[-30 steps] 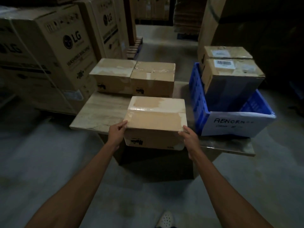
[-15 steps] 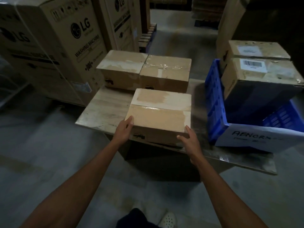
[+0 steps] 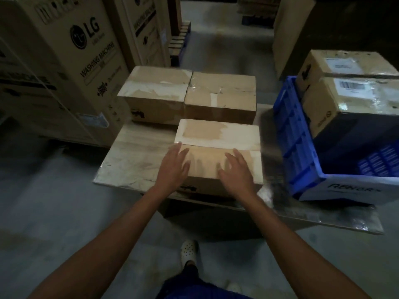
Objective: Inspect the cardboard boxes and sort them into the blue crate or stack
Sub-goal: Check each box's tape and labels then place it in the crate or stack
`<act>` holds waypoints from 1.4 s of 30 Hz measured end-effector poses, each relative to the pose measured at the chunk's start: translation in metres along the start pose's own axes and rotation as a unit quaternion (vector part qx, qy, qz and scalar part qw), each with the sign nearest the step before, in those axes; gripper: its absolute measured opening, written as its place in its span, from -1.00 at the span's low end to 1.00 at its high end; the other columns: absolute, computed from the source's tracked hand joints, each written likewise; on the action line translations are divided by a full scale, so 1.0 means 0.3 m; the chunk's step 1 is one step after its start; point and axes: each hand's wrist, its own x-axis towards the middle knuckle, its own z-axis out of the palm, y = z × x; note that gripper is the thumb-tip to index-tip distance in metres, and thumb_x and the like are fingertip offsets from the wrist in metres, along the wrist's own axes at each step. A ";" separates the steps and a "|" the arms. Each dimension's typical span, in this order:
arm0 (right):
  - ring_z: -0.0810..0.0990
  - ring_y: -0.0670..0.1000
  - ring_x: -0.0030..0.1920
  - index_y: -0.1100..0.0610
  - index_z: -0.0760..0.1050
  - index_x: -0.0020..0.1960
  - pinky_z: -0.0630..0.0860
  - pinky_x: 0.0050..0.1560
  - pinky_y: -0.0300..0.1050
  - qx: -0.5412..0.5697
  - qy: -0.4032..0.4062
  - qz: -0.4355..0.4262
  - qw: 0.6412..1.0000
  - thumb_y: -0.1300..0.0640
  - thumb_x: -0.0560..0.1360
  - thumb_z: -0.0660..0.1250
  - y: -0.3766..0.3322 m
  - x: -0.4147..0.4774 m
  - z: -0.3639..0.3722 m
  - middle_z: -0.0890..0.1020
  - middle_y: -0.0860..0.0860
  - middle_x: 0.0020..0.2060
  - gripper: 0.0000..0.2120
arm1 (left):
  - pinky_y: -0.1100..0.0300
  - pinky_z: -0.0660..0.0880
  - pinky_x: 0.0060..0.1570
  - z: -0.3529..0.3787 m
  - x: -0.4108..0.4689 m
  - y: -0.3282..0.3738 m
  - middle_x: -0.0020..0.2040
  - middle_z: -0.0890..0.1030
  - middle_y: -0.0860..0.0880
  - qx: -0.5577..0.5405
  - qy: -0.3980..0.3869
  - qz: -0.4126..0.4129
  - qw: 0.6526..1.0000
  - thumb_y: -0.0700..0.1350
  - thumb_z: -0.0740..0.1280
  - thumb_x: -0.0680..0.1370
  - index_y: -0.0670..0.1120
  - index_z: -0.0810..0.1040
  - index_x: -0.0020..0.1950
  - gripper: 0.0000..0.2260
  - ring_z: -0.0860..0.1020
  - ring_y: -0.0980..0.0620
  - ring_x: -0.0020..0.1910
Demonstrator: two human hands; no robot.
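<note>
A cardboard box (image 3: pixel 218 137) with torn white tape rests flat on the low wooden board (image 3: pixel 133 156) right in front of me. My left hand (image 3: pixel 173 167) lies over its near left top edge, fingers spread. My right hand (image 3: pixel 236 171) lies flat on the near right of its top, fingers spread too. Neither hand grips it. Behind it stand two more boxes side by side, the left one (image 3: pixel 155 93) and the right one (image 3: pixel 222 96). The blue crate (image 3: pixel 295 134) at the right holds two taped boxes, a near one (image 3: pixel 345 100) and a far one (image 3: pixel 341 63).
Tall LG washing machine cartons (image 3: pixel 71 67) line the left side. A white label reading "ABNOR.." (image 3: pixel 354 188) covers the crate's front. My white shoe (image 3: pixel 189 249) stands on the grey concrete floor below the board. A large carton (image 3: pixel 289 33) stands behind the crate.
The box was set down on the board. Both hands left its side edges and moved onto its top, fingers spread. The camera moved closer.
</note>
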 end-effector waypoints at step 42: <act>-0.31 0.13 0.61 -0.08 -0.20 0.64 -0.22 0.57 0.29 -0.179 -0.155 -0.005 0.972 -0.47 0.46 0.21 0.019 0.452 0.013 -0.27 0.05 0.63 -0.02 | -0.11 -0.24 0.56 0.154 0.428 -0.004 0.64 -0.26 -0.05 0.105 -0.163 0.088 0.977 0.29 -0.04 0.64 0.02 -0.16 0.64 -0.33 -0.30 -0.04 0.59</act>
